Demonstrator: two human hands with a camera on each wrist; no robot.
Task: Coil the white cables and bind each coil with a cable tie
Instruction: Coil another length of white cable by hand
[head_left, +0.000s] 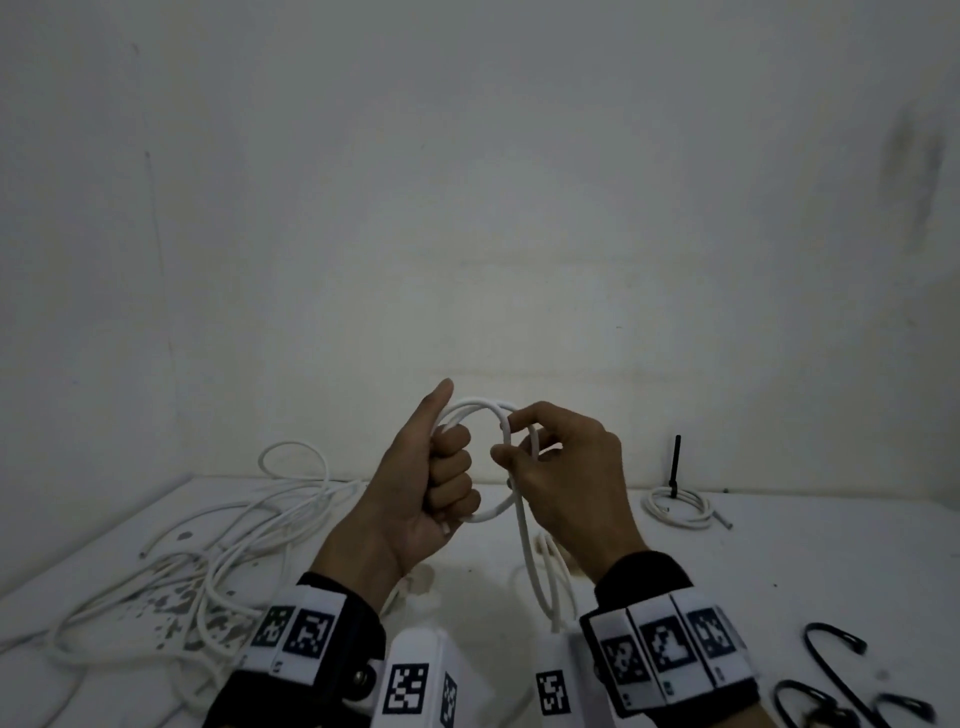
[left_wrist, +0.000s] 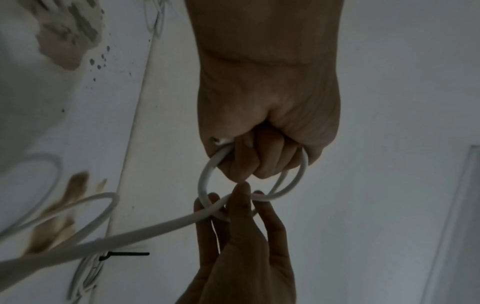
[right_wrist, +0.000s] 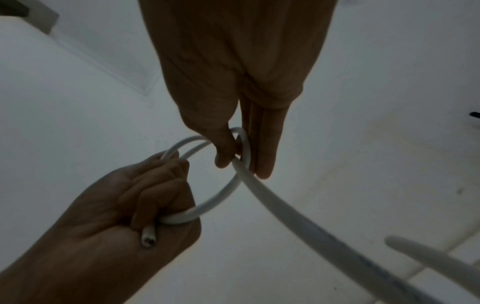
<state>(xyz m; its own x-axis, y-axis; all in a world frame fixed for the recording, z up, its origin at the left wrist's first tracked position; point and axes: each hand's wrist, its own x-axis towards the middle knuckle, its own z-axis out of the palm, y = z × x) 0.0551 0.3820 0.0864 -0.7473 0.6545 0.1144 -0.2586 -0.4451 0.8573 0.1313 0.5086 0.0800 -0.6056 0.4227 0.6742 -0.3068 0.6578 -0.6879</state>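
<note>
Above the table, my left hand (head_left: 449, 470) holds a small coil of white cable (head_left: 480, 406) in a fist, thumb up. The cable's cut end (right_wrist: 148, 238) sticks out below the curled fingers. My right hand (head_left: 511, 439) pinches the same cable between thumb and fingers where the loop crosses itself (left_wrist: 221, 207). From that crossing the loose tail (head_left: 540, 582) hangs down to the table. In the right wrist view the loop (right_wrist: 221, 197) runs from the left fist (right_wrist: 155, 195) up to the right fingers (right_wrist: 262, 164).
A tangle of loose white cables (head_left: 234, 545) covers the table's left side. One bound coil (head_left: 675, 508) with an upright black tie (head_left: 675, 462) lies at the back right. Several black cable ties (head_left: 841, 670) lie at the front right. A wall stands right behind the table.
</note>
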